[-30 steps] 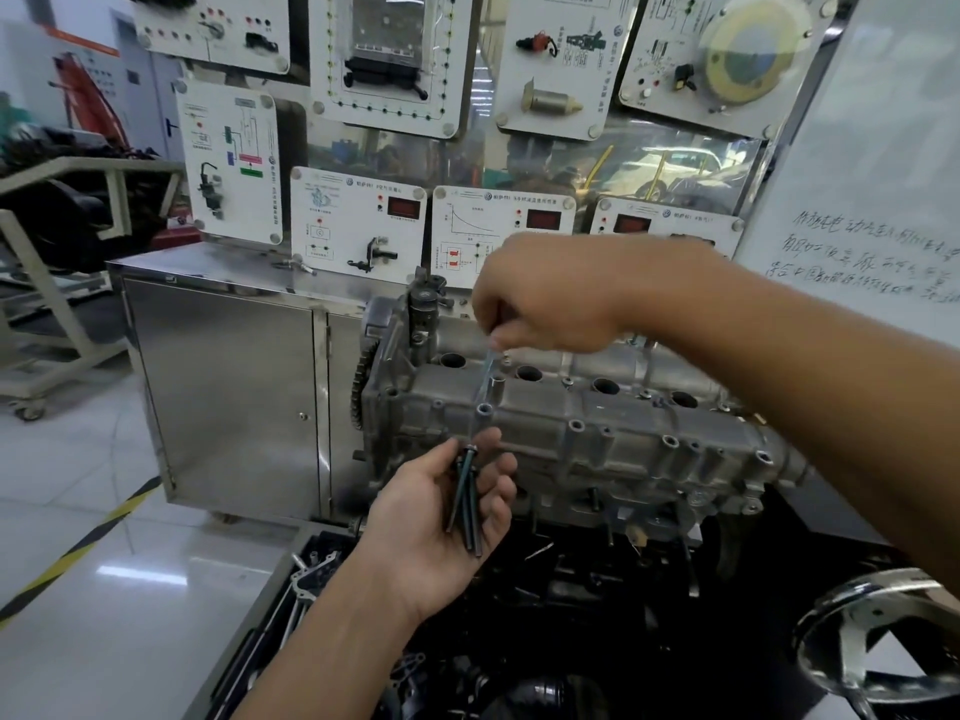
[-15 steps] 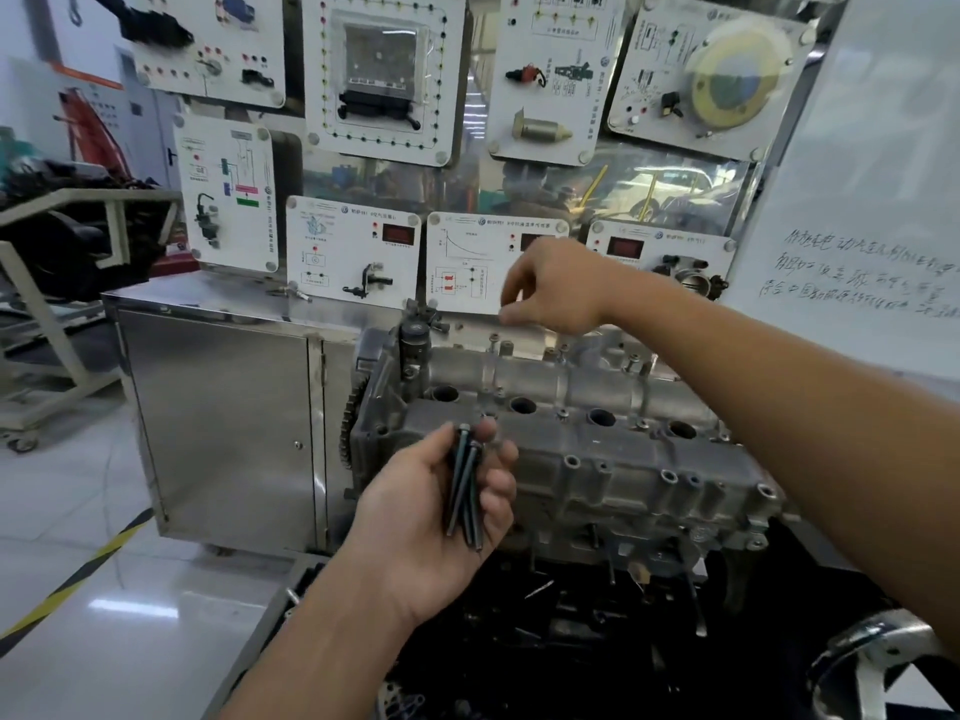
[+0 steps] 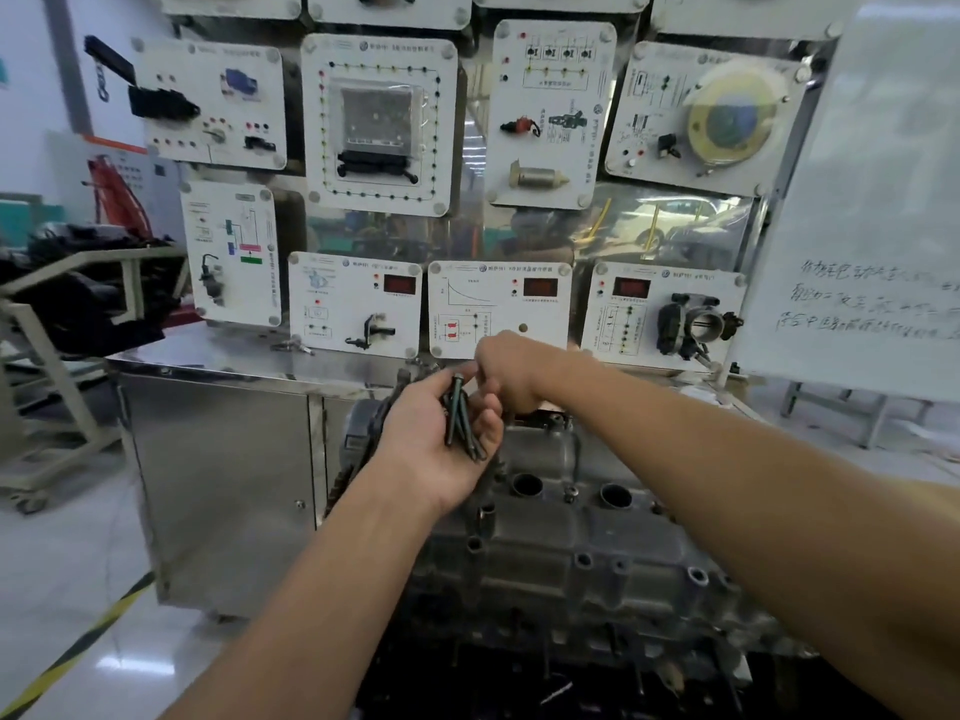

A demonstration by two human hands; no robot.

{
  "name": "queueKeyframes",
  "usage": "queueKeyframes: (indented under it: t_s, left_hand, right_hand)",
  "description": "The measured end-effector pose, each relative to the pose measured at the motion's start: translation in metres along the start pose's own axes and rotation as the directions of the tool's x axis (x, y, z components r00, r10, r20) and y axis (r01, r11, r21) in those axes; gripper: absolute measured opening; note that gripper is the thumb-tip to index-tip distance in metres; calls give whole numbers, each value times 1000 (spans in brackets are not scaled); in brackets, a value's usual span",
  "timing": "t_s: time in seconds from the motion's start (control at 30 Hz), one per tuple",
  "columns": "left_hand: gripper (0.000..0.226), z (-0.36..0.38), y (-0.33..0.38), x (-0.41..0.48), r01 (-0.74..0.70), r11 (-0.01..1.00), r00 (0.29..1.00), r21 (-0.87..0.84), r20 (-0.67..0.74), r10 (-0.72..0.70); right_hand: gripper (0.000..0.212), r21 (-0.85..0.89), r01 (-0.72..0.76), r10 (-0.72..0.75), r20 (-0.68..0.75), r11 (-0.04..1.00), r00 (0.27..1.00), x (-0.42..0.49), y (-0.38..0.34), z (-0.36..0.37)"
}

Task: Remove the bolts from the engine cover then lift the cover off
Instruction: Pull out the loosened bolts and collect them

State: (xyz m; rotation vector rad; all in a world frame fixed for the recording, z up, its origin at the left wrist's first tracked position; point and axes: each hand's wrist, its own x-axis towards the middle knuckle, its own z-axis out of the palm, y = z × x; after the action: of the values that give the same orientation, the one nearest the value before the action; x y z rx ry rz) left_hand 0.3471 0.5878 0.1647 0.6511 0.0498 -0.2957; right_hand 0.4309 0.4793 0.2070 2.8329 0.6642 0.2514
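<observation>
The grey cast engine cover (image 3: pixel 587 558) lies low in the centre, with round plug wells and several empty bolt holes along its edges. My left hand (image 3: pixel 431 439) is raised over its far left end, palm up, holding a bundle of several long dark bolts (image 3: pixel 460 418). My right hand (image 3: pixel 511 371) is just behind it at the cover's far edge, fingers curled and pinched together right at the top of the bundle. Whether they hold a bolt is hidden by the left hand.
A steel cabinet (image 3: pixel 223 485) stands left of the engine. Behind it rises a wall of white training panels (image 3: pixel 379 122). A whiteboard (image 3: pixel 872 252) leans at the right. A metal frame rack (image 3: pixel 67 345) stands far left, and yellow-black floor tape (image 3: pixel 78 652) runs below.
My left hand rose with the bolts toward the cover's far edge. My right hand dropped slightly to meet it. The camera moved closer and tilted up.
</observation>
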Motion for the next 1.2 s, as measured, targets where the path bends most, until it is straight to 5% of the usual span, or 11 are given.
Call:
queueKeyframes:
  t_s: [0.17, 0.27, 0.43, 0.57, 0.67, 0.77, 1.03, 1.13, 1.2]
  left_hand:
    - [36, -8, -2, 14, 58, 998, 998, -37, -30, -60]
    - [38, -9, -1, 18, 65, 996, 998, -60, -16, -67]
    - [47, -10, 2, 23, 91, 989, 995, -114, 51, -86]
    - [39, -10, 3, 28, 114, 981, 992, -154, 65, -105]
    - [30, -3, 3, 34, 104, 985, 993, -135, 63, -96]
    - [31, 6, -2, 40, 112, 985, 993, -130, 64, -104]
    - [32, 20, -19, 44, 134, 989, 990, -66, 54, -131]
    - [34, 20, -22, 44, 139, 989, 990, -50, 27, -137]
    - [34, 20, -26, 43, 137, 990, 990, -42, 25, -136]
  right_hand:
    - [25, 274, 88, -37, -187, 958, 982, -12, 30, -79]
    - [27, 594, 141, -141, -48, 792, 989, -23, 27, -93]
    - [35, 296, 241, -249, -12, 924, 968, -8, -10, -34]
    - [42, 400, 93, -20, -182, 912, 983, -5, 32, -38]
    - [29, 206, -49, 30, 95, 977, 995, -17, 66, -32]
    - [25, 137, -127, 70, 361, 982, 930, -32, 77, -9]
    - [13, 99, 60, -70, 106, 993, 992, -46, 82, -19]
    - [14, 252, 100, -81, -84, 963, 993, -57, 90, -74]
    - [15, 456, 158, -139, -75, 876, 987, -65, 83, -99]
